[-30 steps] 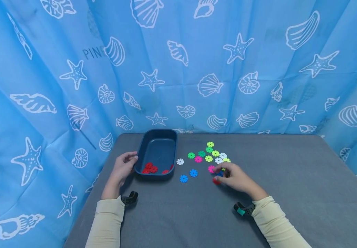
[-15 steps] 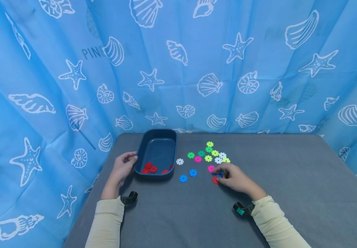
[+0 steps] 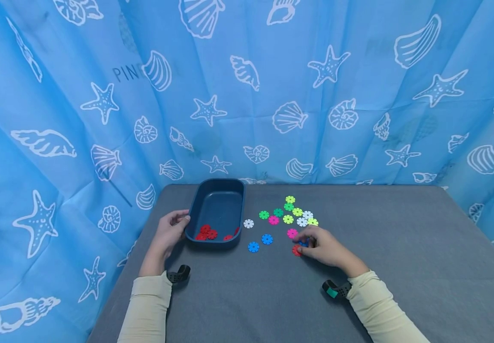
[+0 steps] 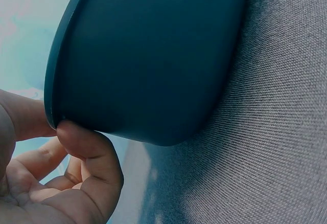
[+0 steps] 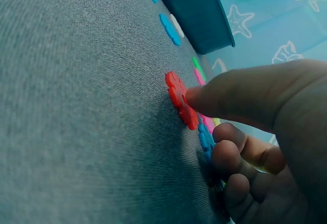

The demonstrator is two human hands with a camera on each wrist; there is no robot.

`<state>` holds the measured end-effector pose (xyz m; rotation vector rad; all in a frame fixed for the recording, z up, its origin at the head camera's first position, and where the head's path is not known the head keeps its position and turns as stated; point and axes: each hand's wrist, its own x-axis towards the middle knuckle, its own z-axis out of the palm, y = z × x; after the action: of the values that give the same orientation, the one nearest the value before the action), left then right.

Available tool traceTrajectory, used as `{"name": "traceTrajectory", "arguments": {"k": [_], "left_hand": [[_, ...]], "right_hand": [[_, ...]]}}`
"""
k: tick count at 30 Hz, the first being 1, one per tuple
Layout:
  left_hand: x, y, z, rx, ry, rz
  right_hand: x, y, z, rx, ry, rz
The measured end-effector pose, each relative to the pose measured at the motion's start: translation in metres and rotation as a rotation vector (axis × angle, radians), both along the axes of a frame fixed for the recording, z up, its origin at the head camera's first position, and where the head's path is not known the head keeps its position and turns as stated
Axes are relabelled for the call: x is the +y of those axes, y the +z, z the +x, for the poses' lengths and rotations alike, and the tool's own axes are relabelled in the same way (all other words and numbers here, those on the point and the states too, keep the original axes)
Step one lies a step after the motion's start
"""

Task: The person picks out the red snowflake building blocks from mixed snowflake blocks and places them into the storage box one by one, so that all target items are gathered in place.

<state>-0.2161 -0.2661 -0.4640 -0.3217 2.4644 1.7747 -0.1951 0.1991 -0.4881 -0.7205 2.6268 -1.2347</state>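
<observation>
In the head view my left hand (image 3: 170, 231) holds the near-left rim of a dark blue tray (image 3: 225, 205). Thumb and forefinger pinch that rim in the left wrist view. Several red notched discs (image 3: 211, 234) lie in the tray's near end. To its right, my right hand (image 3: 324, 245) is low over the table, its thumb tip touching a loose red notched disc (image 5: 179, 98). The other fingers bend close by a blue disc (image 5: 206, 139), partly hidden under the hand. I see no finger gripping the red disc from below.
Loose green, yellow, white and pink discs (image 3: 292, 233) lie beyond my right hand. Two blue discs (image 3: 266, 239) and a white disc (image 3: 249, 223) sit between tray and hand. Grey cloth (image 3: 247, 295) covers the table; a blue shell-print curtain (image 3: 247, 119) hangs behind.
The red disc at my right thumb has shifted slightly left and nearer, out from under the hand. My left hand and the tray stay in place.
</observation>
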Motion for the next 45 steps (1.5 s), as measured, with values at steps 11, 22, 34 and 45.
{"name": "traceTrajectory", "arguments": {"k": [11,22,34,45], "left_hand": [[-0.0006,-0.0026,-0.0003,0.01,-0.004,0.009],[-0.0012,-0.0031,-0.0001,0.016,-0.005,0.014],[-0.001,-0.002,-0.0011,0.016,-0.007,0.005],[-0.0004,-0.0007,-0.0001,0.005,-0.002,0.001]], "right_hand": [[-0.0003,-0.0019,0.0012,-0.019,-0.001,0.022],[-0.0008,-0.0016,0.0013,-0.017,0.004,0.017],[-0.0018,-0.0008,0.0034,-0.012,0.004,-0.003],[-0.0005,-0.001,0.001,-0.02,0.01,0.03]]}}
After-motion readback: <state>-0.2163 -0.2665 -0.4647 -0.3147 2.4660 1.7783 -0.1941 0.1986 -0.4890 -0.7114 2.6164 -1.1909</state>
